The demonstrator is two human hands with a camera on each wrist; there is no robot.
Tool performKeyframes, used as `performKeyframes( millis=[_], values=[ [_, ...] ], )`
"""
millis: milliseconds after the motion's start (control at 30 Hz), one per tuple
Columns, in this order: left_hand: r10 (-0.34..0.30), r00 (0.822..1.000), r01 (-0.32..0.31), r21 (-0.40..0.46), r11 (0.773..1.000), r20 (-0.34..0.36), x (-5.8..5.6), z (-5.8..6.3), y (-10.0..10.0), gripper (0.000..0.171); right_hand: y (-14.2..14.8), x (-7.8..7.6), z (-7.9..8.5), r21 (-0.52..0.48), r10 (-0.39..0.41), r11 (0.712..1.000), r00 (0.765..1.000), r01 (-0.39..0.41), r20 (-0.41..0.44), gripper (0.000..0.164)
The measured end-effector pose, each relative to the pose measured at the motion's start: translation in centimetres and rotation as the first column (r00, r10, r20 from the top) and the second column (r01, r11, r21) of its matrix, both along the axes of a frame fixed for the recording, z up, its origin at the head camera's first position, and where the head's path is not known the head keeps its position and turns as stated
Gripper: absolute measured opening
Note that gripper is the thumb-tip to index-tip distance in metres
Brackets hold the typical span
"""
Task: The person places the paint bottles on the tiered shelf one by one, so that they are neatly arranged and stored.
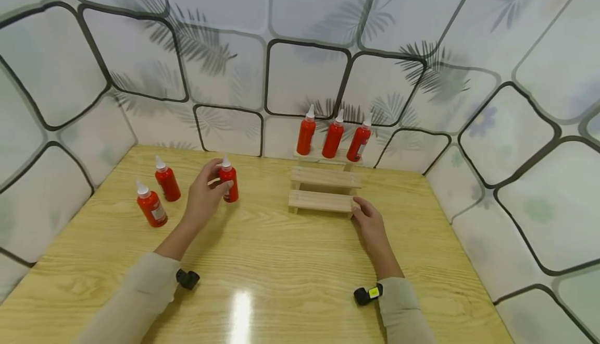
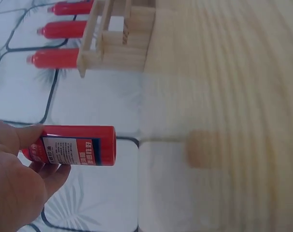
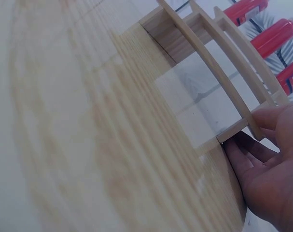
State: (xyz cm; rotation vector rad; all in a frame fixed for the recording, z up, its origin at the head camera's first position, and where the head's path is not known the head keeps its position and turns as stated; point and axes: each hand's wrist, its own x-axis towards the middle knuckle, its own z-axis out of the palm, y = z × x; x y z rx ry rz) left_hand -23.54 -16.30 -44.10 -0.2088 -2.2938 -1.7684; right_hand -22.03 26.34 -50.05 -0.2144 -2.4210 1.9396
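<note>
Glossy plastic btls (image 1: 333, 140), smooth unvarn.-looking wood rack (image 1: 326, 177), shiny wood-grain tbl (image 1: 281, 260), matt cloth sleeves (image 1: 145, 289)

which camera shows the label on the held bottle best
Left wrist: the held bottle lies sideways and large there, its printed label facing the camera. The head view shows the bottle small, partly covered by the left grip. The right wrist view misses it, showing other red bottles.
</note>
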Motion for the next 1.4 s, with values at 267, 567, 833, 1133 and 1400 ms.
performKeyframes(
  millis=[267, 567, 833, 1133, 1400],
  values=[
    [-0.110, 0.992, 0.112, 0.044, 0.993, -0.061, -1.9, 1.3, 4.8, 0.057, 0.3, 0.1, 0.1, -0.012, 0.006, 1.000, 1.000, -0.006, -0.004, 0.044],
    [-0.207, 0.972, 0.210, 0.015, 0.978, -0.107, -3.5, 3.3, 9.8, 0.056, -0.1, 0.8, 1.7, -0.047, 0.018, 0.999, 0.999, -0.017, 0.036, 0.045],
    [-0.249, 0.957, 0.251, -0.003, 0.968, -0.149, -5.1, 4.4, 13.6, 0.054, 0.5, 0.3, 0.2, -0.027, -0.006, 1.000, 1.000, 0.006, 0.007, 0.044],
    [-0.254, 0.957, 0.249, -0.055, 0.967, -0.136, -6.6, 4.9, 15.9, 0.055, 0.3, 0.1, 0.1, -0.022, -0.003, 1.000, 1.000, 0.003, 0.003, 0.043],
    [-0.225, 0.969, 0.214, -0.107, 0.971, -0.102, -7.3, 4.2, 16.0, 0.055, 0.0, -0.1, 0.2, -0.020, -0.009, 1.000, 1.000, 0.009, -0.008, 0.044]
  ],
)
